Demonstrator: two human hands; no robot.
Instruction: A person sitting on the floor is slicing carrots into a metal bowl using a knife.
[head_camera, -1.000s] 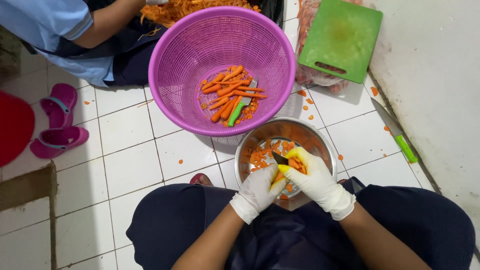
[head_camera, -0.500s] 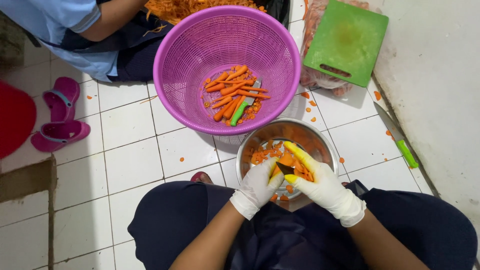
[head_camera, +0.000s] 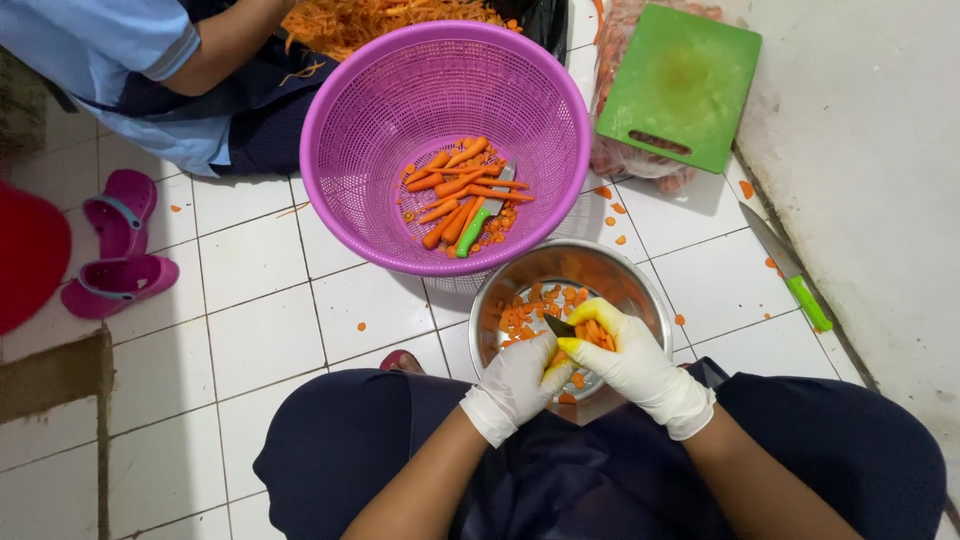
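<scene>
Head view, steel bowl (head_camera: 640, 275) of carrot pieces (head_camera: 520, 318), gloved hands (left hand (head_camera: 518, 380), right hand (head_camera: 632, 358)) closed on carrot (head_camera: 596, 334)

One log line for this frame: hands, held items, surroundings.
left hand: knife | right hand: carrot | below: steel bowl | ahead: purple basket

Clear plastic bag of carrots (head_camera: 632, 150) under the green cutting board (head_camera: 680, 85).

Bright, even, sharp; soft shadows.
</scene>
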